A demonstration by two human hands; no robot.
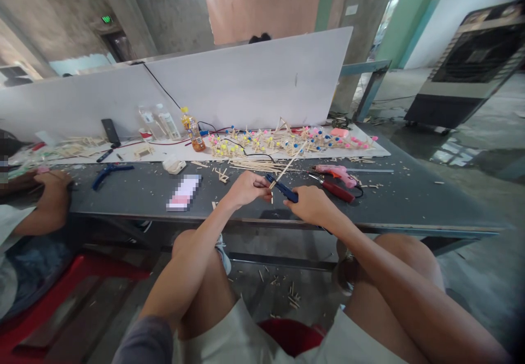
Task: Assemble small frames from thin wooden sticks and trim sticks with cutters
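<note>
My left hand (249, 189) is closed in a pinch on a thin wooden stick (290, 163), which slants up and to the right. In my right hand (312, 204) is a dark blue hand cutter (286, 190), gripped by its handles. The cutter's head meets the lower part of the stick beside my left fingertips. Whether its jaws have closed on the wood I cannot tell. A short wood piece shows just below my left fingers.
Behind my hands lie loose sticks (254, 166) and many small stick models with coloured tips (262, 144). To the right are a pink glue gun (338, 174) and a red-handled tool (338, 190). A phone (184, 192) lies left. A co-worker's arm (51, 200) rests at far left.
</note>
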